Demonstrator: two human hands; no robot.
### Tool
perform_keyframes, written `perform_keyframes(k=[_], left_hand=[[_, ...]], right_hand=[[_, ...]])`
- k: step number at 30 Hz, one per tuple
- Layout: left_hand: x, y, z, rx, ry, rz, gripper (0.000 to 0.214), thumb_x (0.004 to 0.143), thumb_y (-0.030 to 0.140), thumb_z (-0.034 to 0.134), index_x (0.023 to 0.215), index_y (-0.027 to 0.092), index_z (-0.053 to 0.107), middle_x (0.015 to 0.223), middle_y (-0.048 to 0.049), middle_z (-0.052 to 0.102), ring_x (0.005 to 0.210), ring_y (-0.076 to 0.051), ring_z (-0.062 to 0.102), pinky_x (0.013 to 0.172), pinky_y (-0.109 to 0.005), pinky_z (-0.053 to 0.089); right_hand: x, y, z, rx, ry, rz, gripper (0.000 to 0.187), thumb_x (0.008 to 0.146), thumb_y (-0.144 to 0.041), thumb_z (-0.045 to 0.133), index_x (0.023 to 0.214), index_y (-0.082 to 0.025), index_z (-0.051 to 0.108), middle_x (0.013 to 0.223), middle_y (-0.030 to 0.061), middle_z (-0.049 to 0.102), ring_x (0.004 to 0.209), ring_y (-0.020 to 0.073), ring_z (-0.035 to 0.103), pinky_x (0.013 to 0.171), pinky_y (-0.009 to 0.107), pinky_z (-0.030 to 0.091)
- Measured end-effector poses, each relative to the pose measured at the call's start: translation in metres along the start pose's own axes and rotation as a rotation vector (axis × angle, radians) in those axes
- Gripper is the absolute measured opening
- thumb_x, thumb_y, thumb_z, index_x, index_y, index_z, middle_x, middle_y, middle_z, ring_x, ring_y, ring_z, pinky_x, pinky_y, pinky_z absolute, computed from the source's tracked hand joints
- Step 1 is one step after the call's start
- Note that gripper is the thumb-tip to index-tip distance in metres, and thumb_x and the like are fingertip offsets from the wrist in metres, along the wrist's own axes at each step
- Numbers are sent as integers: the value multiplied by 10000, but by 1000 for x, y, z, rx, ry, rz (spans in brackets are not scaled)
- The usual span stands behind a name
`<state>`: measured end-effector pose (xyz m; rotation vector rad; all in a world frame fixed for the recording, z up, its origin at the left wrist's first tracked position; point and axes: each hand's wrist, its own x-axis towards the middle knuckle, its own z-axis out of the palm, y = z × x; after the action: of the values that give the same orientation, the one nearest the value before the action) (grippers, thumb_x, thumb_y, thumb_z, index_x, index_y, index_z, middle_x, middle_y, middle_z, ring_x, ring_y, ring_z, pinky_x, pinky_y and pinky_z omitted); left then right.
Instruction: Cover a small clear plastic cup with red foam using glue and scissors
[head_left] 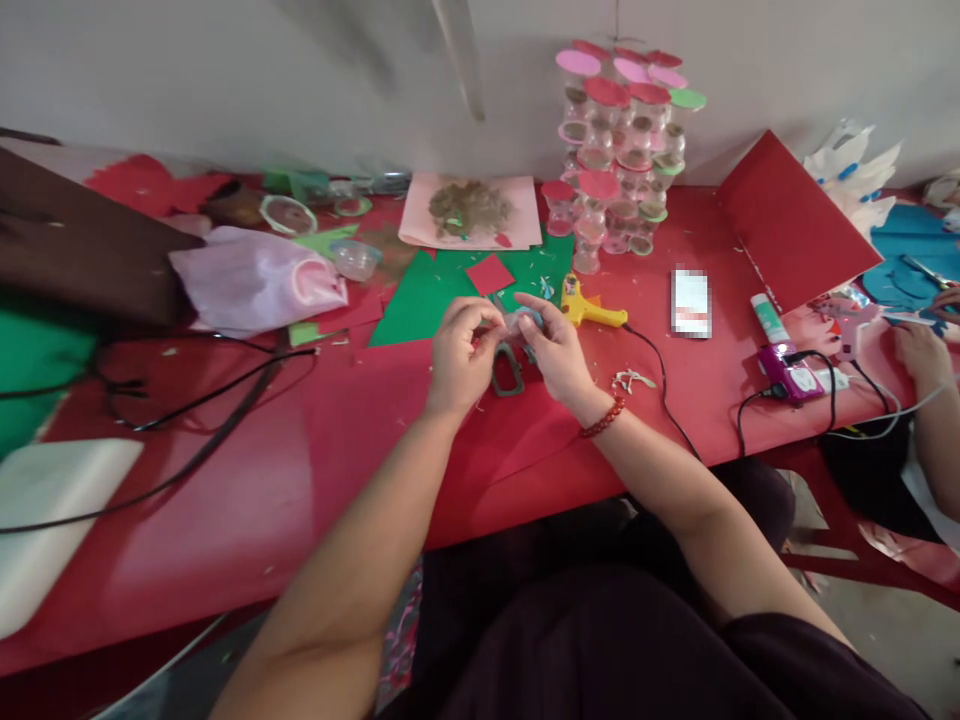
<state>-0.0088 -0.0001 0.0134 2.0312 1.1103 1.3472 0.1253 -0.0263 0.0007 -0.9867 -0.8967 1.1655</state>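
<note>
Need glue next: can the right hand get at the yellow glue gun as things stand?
Probably yes. The glue gun lies just beyond the right hand with nothing between them, but that hand shares a small piece with the left hand.

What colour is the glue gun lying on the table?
Yellow with an orange tip, seen in the head view: glue gun.

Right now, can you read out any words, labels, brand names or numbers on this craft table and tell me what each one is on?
No text can be read.
The card on the red table: face blurred out.
The green-and-white tube: label too small to read.
The purple device: white label, too small to read.
The yellow glue gun: no marking visible.
The small clear piece, held by the left hand and right hand: no print visible.
</note>
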Motion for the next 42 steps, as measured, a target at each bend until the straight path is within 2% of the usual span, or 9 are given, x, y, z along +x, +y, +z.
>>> perform_keyframes(k=[4,9,12,18,24,30,33,38,42], left_hand=[[0,2,1,-10,39,-10,87,843,181,679,775,218,640,918,-34,666,911,-183,644,805,-292,546],[-4,5,7,-26,139,-45,73,822,158,715,778,203,679,896,-25,700,870,-172,660,806,-293,549],[-5,1,11,-40,103,-5,91,859,163,698,779,205,686,922,-34,703,904,-175,666,826,-292,550],[-6,-9,14,-54,46,61,106,914,197,680,811,212,661,955,-51,674,939,-188,656,806,-301,549],[-8,-6,17,-115,122,58,161,956,304,682,826,210,683,919,-47,700,898,-179,675,799,-310,547],[-7,-5,16,-114,54,104,138,957,214,653,821,212,627,920,-39,665,892,-177,655,803,-307,543],[-7,-5,15,-103,61,96,134,946,200,659,820,213,616,921,-40,663,893,-177,657,796,-306,545],[-9,-5,15,-105,124,86,119,953,232,665,835,218,662,921,-41,711,909,-182,690,835,-327,557],[-9,-4,14,-93,94,94,141,950,199,641,811,216,652,902,-37,702,902,-183,681,839,-325,555]], right_hand=[[2,-1,1,59,35,50,398,866,-451,663,1181,-213,713,754,-81,671,745,56,648,733,231,518],[0,-5,-3,-27,58,-23,385,809,-455,756,1140,-262,715,933,-27,756,837,124,692,841,288,592],[-2,-5,-6,-49,77,-58,340,831,-403,746,1129,-249,685,941,-10,741,838,132,682,830,291,593],[-4,-2,-8,-8,85,-17,333,836,-410,721,1115,-233,679,763,-46,649,678,111,614,730,283,558],[-8,-9,-6,-39,89,-63,368,849,-439,718,1151,-235,667,908,9,728,774,131,681,768,305,572],[-7,-9,-6,12,120,19,391,793,-436,759,1112,-223,684,793,-20,696,697,121,652,713,294,567],[-6,-9,-6,60,100,65,402,776,-448,774,1098,-226,684,759,-33,682,678,115,647,699,286,562],[-7,-11,-6,22,96,-18,361,800,-449,767,1086,-241,695,827,-12,723,703,122,665,748,305,589],[-5,-9,-7,56,90,0,319,788,-419,802,1032,-239,701,748,-39,685,664,113,647,697,282,578]])
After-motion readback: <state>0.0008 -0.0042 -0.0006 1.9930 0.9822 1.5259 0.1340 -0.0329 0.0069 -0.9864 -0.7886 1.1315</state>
